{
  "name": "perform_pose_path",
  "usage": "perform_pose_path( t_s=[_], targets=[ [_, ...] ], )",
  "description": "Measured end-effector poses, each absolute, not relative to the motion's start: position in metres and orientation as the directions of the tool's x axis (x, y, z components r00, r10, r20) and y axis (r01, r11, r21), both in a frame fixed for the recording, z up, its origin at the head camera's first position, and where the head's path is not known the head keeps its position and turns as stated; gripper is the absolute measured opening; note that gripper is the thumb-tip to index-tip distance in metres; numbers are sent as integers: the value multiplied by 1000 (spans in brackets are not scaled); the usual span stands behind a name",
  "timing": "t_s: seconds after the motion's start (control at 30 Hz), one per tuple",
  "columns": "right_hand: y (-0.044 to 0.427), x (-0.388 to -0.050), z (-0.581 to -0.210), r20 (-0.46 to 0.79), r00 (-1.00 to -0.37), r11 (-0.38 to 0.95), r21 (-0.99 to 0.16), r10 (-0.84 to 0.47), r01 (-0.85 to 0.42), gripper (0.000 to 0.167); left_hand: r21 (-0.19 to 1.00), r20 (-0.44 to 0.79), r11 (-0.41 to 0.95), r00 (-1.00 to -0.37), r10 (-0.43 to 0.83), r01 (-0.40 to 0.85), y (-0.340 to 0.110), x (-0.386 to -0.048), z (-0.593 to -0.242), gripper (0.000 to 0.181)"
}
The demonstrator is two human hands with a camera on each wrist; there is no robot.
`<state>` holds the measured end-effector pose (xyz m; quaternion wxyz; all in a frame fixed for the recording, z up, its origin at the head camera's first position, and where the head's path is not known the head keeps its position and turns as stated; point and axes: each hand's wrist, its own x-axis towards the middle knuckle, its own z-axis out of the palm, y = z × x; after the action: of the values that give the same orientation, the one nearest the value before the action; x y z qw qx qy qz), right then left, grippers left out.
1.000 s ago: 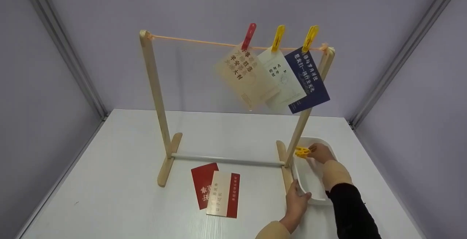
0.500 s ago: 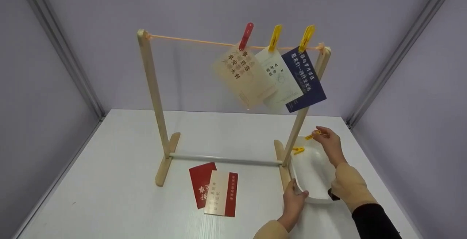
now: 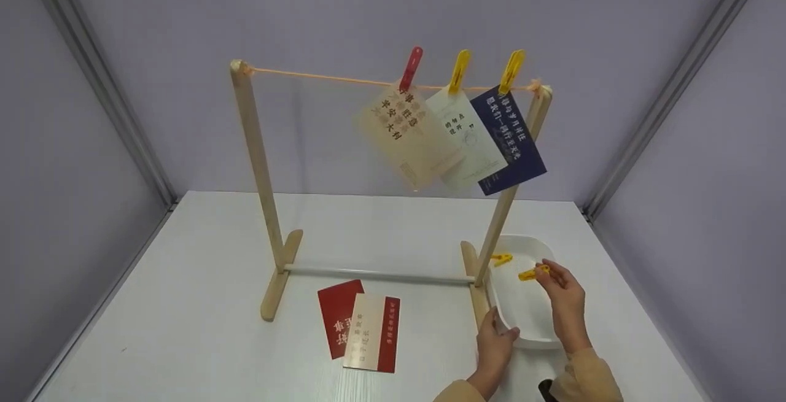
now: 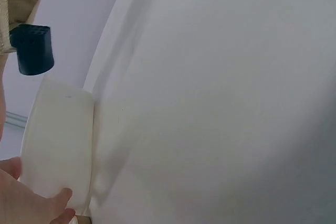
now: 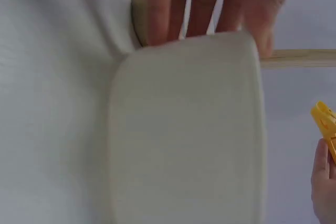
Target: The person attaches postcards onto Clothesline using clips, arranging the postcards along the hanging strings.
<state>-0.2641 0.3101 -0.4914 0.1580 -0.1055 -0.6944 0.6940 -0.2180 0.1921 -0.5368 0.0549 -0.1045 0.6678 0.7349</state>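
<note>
Between its thumb and fingers my right hand pinches a yellow clothespin above the white tray. The same clothespin is partly seen at the edge of the right wrist view. My left hand grips the tray's near left corner, its thumb at the rim and its fingers against the outer side wall. Another yellow clothespin lies inside the tray at the far left, partly behind the rack's post.
A wooden rack with an orange string stands left of the tray. Clothespins hold a beige card, a pale card and a navy card on it. A red card and a cream-and-red card overlap on the table.
My right hand has picked one yellow clothespin from the tray's far end, lifted it, then brought it back nearer to me. My left hand has stayed on the tray.
</note>
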Motion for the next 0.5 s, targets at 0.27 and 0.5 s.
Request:
perform_pose_path(
  t_s=[0.27, 0.5],
  targets=[
    [312, -253, -521, 0, -917, 6, -1000, 399, 3, 54, 955, -281, -101, -960, 5, -280, 172, -220, -537, 53],
    [310, -254, -523, 3, -918, -33, -999, 397, -17, 50, 976, -202, -42, -965, 166, -212, 98, -226, -532, 42]
  ],
)
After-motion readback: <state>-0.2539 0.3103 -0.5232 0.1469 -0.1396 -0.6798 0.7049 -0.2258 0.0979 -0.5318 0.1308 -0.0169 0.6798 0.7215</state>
